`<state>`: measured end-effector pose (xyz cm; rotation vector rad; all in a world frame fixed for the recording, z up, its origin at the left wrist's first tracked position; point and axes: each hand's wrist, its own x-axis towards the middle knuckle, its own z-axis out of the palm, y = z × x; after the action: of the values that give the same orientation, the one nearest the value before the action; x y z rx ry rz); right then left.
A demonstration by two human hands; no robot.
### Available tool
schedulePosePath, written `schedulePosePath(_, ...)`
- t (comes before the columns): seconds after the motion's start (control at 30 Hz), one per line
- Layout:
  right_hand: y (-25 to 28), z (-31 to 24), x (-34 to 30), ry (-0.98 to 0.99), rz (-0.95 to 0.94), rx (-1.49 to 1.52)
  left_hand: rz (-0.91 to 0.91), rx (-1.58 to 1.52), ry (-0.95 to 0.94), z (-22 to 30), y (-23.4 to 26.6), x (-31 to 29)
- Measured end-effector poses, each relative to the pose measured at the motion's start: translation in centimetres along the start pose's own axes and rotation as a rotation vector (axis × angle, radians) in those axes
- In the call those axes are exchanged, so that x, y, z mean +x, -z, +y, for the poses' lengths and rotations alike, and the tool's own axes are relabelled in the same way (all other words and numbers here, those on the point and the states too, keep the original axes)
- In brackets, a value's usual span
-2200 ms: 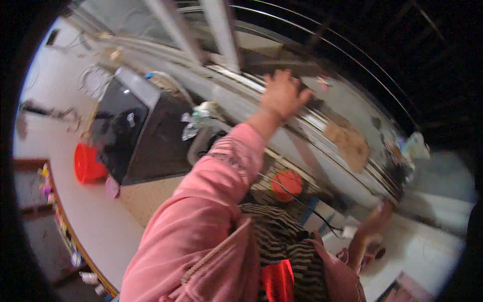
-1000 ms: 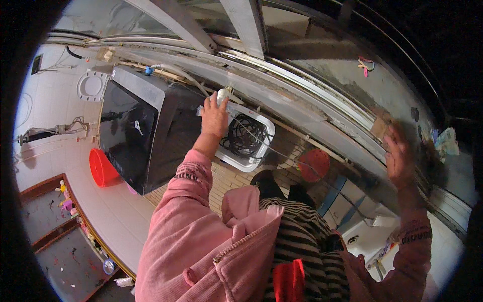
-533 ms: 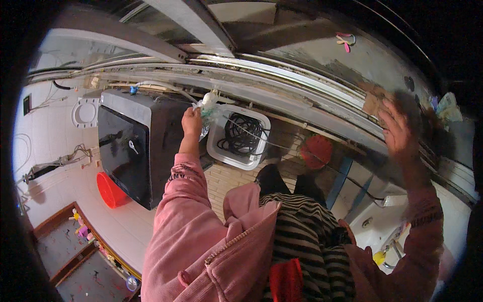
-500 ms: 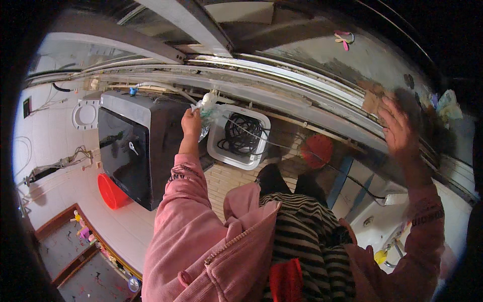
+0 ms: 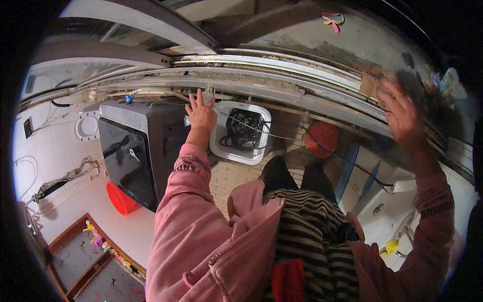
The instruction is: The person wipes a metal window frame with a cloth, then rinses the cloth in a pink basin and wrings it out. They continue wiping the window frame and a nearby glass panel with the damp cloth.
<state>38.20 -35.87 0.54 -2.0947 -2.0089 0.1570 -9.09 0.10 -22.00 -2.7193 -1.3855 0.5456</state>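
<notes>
My left hand (image 5: 202, 117) reaches forward with its fingers spread, between the dark washing machine (image 5: 151, 118) and the white basin (image 5: 239, 159). Nothing shows in its grasp; a small clear, shiny scrap (image 5: 187, 121) peeks out beside the wrist. Its fingertips come near the ledge below the window track. My right hand (image 5: 402, 110) is up at the window track (image 5: 302, 70) on the right, fingers stretched out. A brown, flat-looking piece (image 5: 370, 84) lies on the track by its fingertips; whether they touch cannot be made out. Coiled black hose or cable (image 5: 244, 130) fills the basin.
A red round object (image 5: 322, 140) sits right of the basin, with a thin cable crossing it. At the lower right is a white sink (image 5: 377, 216). A red tub (image 5: 121, 198) stands by the washing machine. A pink looped item (image 5: 333, 22) lies beyond the window.
My left hand has opened and let go of the clear crumpled plastic it gripped, which is now mostly out of sight. The view has shifted slightly; my right hand stays at the track.
</notes>
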Motion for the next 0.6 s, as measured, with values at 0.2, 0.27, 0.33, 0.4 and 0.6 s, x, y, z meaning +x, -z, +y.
schedulePosePath(0.2, -0.2, 0.2, 0.1, 0.020, 0.033, 0.031, -0.029, 0.085, 0.020, -0.3, -1.9, 0.1)
schedulePosePath(0.27, -0.2, 0.3, -0.1, 0.031, 0.041, 0.023, -0.026, 0.091, 0.003, -0.4, -2.1, 0.1)
schedulePosePath(0.33, -0.1, 0.1, 0.3, 0.059, 0.058, 0.015, 0.017, 0.075, -0.011, -0.5, -2.5, -0.3)
schedulePosePath(0.4, -0.3, 0.3, 0.1, 0.059, 0.067, 0.041, -0.036, 0.079, -0.015, 0.1, -1.4, -0.3)
schedulePosePath(0.6, -0.1, 0.3, 0.0, 0.042, 0.038, 0.041, -0.013, 0.071, -0.055, -0.6, -1.4, -0.7)
